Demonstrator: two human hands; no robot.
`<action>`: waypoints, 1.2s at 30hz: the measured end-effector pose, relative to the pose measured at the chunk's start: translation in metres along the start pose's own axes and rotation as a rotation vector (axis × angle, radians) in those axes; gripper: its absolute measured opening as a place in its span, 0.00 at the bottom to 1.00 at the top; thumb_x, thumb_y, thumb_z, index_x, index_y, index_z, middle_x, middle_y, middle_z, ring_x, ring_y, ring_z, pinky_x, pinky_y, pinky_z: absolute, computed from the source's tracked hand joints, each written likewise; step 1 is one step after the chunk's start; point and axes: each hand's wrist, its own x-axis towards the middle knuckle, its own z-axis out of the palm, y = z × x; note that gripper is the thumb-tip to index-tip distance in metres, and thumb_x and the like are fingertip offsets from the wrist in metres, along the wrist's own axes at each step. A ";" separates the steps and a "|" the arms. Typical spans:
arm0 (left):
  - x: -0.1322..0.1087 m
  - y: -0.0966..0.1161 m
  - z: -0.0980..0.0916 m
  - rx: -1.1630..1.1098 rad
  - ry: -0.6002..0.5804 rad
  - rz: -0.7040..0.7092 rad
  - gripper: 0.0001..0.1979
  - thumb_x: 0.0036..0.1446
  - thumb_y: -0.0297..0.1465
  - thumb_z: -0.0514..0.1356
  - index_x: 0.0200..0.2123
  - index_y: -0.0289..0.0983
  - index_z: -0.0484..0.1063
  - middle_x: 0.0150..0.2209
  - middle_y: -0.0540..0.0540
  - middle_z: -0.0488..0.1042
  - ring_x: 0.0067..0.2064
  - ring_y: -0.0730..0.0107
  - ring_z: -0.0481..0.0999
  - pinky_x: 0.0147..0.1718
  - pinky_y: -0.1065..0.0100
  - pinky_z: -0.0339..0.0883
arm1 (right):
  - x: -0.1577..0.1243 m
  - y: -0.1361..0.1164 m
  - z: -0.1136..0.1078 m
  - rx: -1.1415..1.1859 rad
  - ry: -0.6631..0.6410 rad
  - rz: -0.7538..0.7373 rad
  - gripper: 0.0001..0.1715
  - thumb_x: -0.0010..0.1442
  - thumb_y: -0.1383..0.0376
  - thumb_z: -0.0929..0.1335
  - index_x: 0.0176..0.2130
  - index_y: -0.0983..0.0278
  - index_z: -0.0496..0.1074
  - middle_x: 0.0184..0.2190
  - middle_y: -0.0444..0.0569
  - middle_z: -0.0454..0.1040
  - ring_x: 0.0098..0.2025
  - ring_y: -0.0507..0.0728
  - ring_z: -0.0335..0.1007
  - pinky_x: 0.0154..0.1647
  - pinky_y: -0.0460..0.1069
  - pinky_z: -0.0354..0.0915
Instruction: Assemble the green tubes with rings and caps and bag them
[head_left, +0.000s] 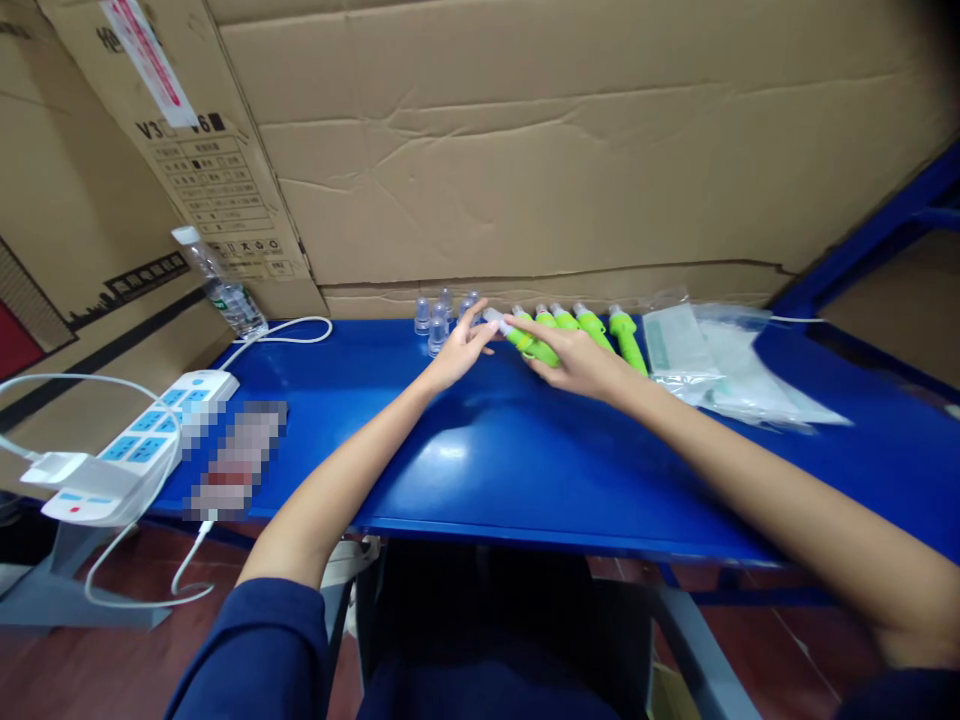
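Several green tubes (592,325) with clear tips lie in a row at the far edge of the blue table (480,460). My right hand (574,358) grips one green tube (529,343) at the left end of the row. My left hand (461,350) reaches in from the left, and its fingertips touch the clear cap (495,318) on that tube's end. A cluster of small clear caps (439,318) stands just left of my left hand.
Clear plastic bags (720,365) lie right of the tubes. A water bottle (221,285) leans at the back left. A white power strip (139,445) with cables sits on the left edge. A cardboard wall (525,150) closes the back.
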 end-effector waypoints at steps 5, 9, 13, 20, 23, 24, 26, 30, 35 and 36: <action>0.005 -0.002 -0.002 0.131 0.243 0.054 0.23 0.70 0.34 0.52 0.65 0.42 0.56 0.64 0.37 0.66 0.60 0.60 0.73 0.55 0.58 0.70 | 0.030 -0.018 0.004 -0.229 -0.043 0.381 0.38 0.64 0.59 0.64 0.70 0.60 0.56 0.52 0.61 0.78 0.54 0.73 0.74 0.50 0.63 0.68; 0.006 -0.007 -0.001 0.268 0.323 0.117 0.20 0.67 0.30 0.55 0.61 0.41 0.60 0.64 0.36 0.65 0.58 0.61 0.73 0.53 0.60 0.71 | 0.063 -0.018 0.021 -0.226 -0.148 0.557 0.38 0.62 0.60 0.67 0.68 0.64 0.59 0.54 0.64 0.75 0.56 0.71 0.73 0.50 0.59 0.68; 0.004 -0.008 0.001 0.387 0.258 0.226 0.18 0.63 0.26 0.57 0.56 0.39 0.63 0.59 0.37 0.68 0.55 0.60 0.75 0.48 0.60 0.74 | 0.092 -0.014 0.034 -0.210 -0.244 0.684 0.32 0.64 0.58 0.69 0.63 0.68 0.65 0.59 0.64 0.72 0.60 0.68 0.70 0.54 0.56 0.67; -0.003 -0.001 0.003 0.513 0.194 0.378 0.16 0.60 0.23 0.54 0.52 0.36 0.65 0.55 0.37 0.70 0.51 0.62 0.77 0.42 0.65 0.74 | 0.107 -0.015 0.051 -0.212 -0.147 0.687 0.27 0.70 0.66 0.59 0.65 0.73 0.62 0.57 0.67 0.73 0.60 0.67 0.71 0.55 0.54 0.65; -0.004 0.001 0.002 0.541 0.185 0.427 0.17 0.59 0.21 0.53 0.51 0.36 0.67 0.53 0.37 0.71 0.49 0.62 0.77 0.41 0.65 0.74 | 0.106 -0.019 0.056 -0.226 -0.089 0.674 0.28 0.69 0.69 0.57 0.65 0.76 0.62 0.55 0.68 0.74 0.58 0.66 0.72 0.53 0.53 0.66; -0.004 0.001 0.001 0.548 0.183 0.442 0.17 0.59 0.20 0.52 0.51 0.36 0.67 0.53 0.37 0.71 0.49 0.62 0.77 0.42 0.64 0.74 | 0.106 -0.021 0.058 -0.229 -0.078 0.666 0.28 0.69 0.70 0.57 0.65 0.77 0.62 0.55 0.69 0.74 0.58 0.65 0.72 0.52 0.52 0.66; -0.003 0.002 0.000 0.558 0.181 0.471 0.17 0.59 0.20 0.52 0.50 0.36 0.68 0.53 0.38 0.71 0.48 0.63 0.77 0.42 0.64 0.74 | 0.106 -0.023 0.059 -0.236 -0.064 0.648 0.28 0.69 0.71 0.56 0.65 0.77 0.62 0.56 0.70 0.72 0.60 0.65 0.70 0.52 0.51 0.66; -0.003 0.002 -0.002 0.586 0.173 0.500 0.17 0.59 0.19 0.52 0.49 0.37 0.70 0.52 0.39 0.72 0.46 0.65 0.76 0.42 0.63 0.74 | 0.106 -0.026 0.057 -0.253 -0.023 0.631 0.26 0.70 0.71 0.54 0.61 0.76 0.65 0.59 0.70 0.69 0.58 0.65 0.71 0.51 0.51 0.66; -0.005 0.005 -0.004 0.612 0.162 0.481 0.16 0.59 0.19 0.51 0.47 0.37 0.71 0.52 0.39 0.71 0.48 0.64 0.75 0.44 0.63 0.74 | 0.091 -0.029 0.037 -0.308 0.065 0.559 0.24 0.70 0.64 0.57 0.57 0.73 0.68 0.56 0.69 0.69 0.55 0.68 0.71 0.49 0.55 0.66; -0.006 0.006 -0.004 0.613 0.161 0.468 0.16 0.59 0.19 0.50 0.47 0.37 0.70 0.53 0.40 0.71 0.48 0.65 0.75 0.45 0.63 0.74 | 0.084 -0.029 0.031 -0.312 0.081 0.538 0.25 0.71 0.62 0.56 0.57 0.73 0.68 0.56 0.69 0.69 0.54 0.69 0.71 0.48 0.56 0.66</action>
